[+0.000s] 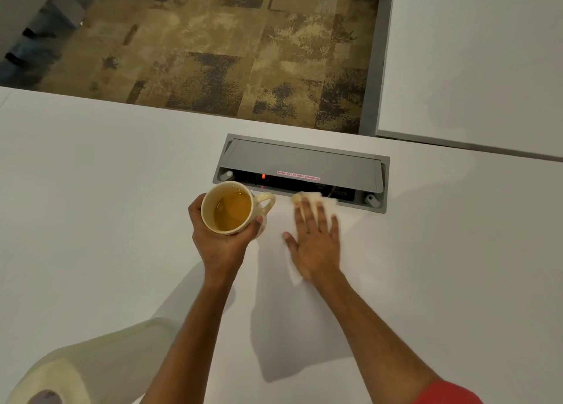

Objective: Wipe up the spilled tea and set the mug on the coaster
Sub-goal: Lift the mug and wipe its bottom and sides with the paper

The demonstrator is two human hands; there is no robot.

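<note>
Head view: the left hand (224, 239) grips a cream mug (231, 207) of tea from below, its handle pointing right, lifted just over the white surface (91, 190). The right hand (315, 239) lies flat with fingers spread, pressing a white tissue (316, 198) onto the surface beside the grey charger box (301, 163). A paper roll (54, 376) sits at lower left.

Soft, even indoor light, mildly blurred.
Arm shadows fell toward six o'clock on the surface (91, 190); edges bowed from wide-angle distortion.
</note>
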